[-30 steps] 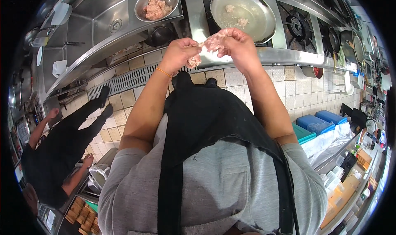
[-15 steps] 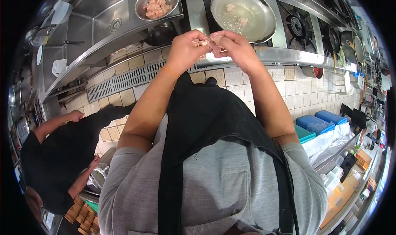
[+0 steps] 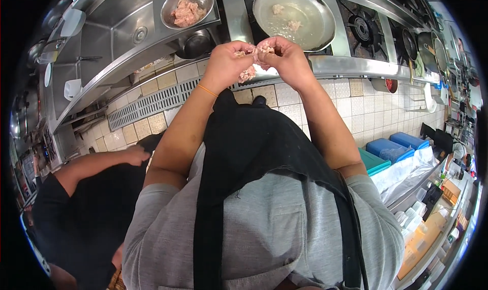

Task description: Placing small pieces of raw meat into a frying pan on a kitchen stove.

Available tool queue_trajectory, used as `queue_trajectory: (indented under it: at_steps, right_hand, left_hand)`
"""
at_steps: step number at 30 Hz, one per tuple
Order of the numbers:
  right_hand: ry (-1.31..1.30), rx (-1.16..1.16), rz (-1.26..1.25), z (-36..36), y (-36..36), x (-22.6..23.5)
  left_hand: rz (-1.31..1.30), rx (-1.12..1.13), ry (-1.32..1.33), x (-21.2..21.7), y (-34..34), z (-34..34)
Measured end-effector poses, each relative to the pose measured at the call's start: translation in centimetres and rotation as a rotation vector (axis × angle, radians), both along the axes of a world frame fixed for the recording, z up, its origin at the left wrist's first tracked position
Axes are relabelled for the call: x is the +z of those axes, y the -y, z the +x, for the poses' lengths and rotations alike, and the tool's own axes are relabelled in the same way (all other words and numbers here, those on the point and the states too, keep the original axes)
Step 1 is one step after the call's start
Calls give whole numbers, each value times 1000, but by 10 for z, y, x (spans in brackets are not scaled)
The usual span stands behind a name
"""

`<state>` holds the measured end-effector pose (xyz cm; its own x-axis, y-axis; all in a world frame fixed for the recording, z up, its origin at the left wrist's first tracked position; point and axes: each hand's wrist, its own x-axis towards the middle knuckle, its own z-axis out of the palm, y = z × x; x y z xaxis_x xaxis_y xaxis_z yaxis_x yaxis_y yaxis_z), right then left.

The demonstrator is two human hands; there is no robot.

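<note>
Between both hands I hold pale pink raw meat [image 3: 247,75], its ragged end hanging below the fingers. My left hand [image 3: 227,63] grips it with curled fingers and thumb. Touching it fingertip to fingertip, my right hand [image 3: 287,65] pinches the meat's other side. Just beyond them, a wide pan [image 3: 317,38] rests on the stove with shallow clear liquid and two small meat pieces [image 3: 294,25]. To the left of the pan, a steel bowl [image 3: 166,15] holds a heap of similar raw meat [image 3: 188,12].
A steel sink [image 3: 119,15] lies at the far left, a dark pan [image 3: 195,46] below the bowl. Right of the wide pan is a gas burner [image 3: 361,30]. A co-worker in black [image 3: 91,203] stands close on my left. Blue tubs [image 3: 389,151] stand at the right.
My hands have drawn tighter together, and more meat hangs below the left fingers. The co-worker has come nearer on my left, one arm stretched toward me.
</note>
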<state>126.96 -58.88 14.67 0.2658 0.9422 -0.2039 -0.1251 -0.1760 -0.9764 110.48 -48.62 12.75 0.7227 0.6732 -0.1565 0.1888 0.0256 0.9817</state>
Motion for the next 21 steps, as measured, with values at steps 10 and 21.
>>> queue_trajectory:
  at_steps: [10,21]
  right_hand:
    - [263,43,-55,-2,-2,-20]
    - [222,-189,60,-21,-10,-18]
  left_hand:
    - [207,-16,-167,-6,5,5]
    - [212,105,-210,-3,4,9]
